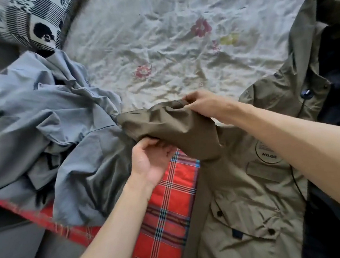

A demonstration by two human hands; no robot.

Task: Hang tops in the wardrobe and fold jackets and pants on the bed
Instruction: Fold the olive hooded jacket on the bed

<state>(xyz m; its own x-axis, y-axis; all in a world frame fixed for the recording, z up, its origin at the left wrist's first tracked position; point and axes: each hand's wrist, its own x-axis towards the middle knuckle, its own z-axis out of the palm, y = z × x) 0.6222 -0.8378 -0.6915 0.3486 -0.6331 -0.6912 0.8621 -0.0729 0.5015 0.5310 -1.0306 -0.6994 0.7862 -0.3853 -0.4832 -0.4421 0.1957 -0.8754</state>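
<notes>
Mid-frame, both hands, left hand [150,162] and right hand [201,103], pinch the olive jacket's [246,215] sleeve [164,123], apparently folding it; next, lay it across the chest.

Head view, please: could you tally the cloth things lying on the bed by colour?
Olive: 1, the jacket
Grey-blue: 1, the heap; how many garments it holds cannot be told
Red plaid: 1, the cloth
Black-and-white: 1, the pillow
Total: 4
</notes>
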